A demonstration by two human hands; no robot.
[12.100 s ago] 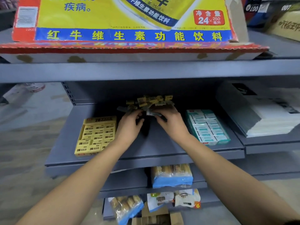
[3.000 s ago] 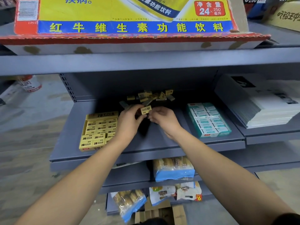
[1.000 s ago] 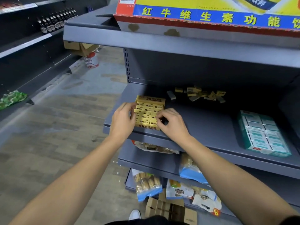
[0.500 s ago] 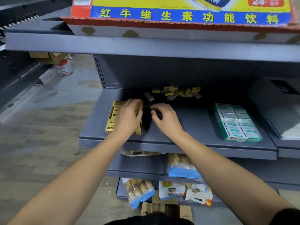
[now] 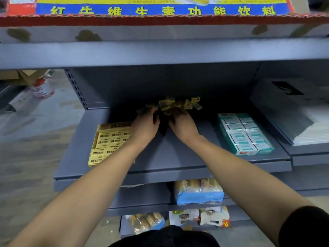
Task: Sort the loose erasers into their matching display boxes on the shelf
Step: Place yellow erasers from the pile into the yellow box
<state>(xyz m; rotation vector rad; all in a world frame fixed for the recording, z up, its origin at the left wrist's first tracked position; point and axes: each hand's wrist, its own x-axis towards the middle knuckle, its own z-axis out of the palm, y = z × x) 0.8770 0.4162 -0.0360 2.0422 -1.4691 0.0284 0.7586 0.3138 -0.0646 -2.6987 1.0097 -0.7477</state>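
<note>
Running under both forearms, the grey shelf (image 5: 170, 163) carries everything the task needs. Above the hands, on the next shelf up, sits a large red, yellow and blue drink carton (image 5: 160, 13). Right of the right hand lies a stack of white sheets (image 5: 306, 125), and between that stack and the hand sits the teal display box (image 5: 244, 133), packed with white erasers. Just left of the left hand, partly under its wrist, is the yellow display box (image 5: 109, 141) of 2B erasers. Beyond both sets of fingertips, at the back of the shelf, lies the pile of loose erasers (image 5: 175, 104). The left hand (image 5: 145, 128) and right hand (image 5: 183, 126) both reach into the pile's near edge, fingers bent among the erasers; blur hides whether either one grips any.
</note>
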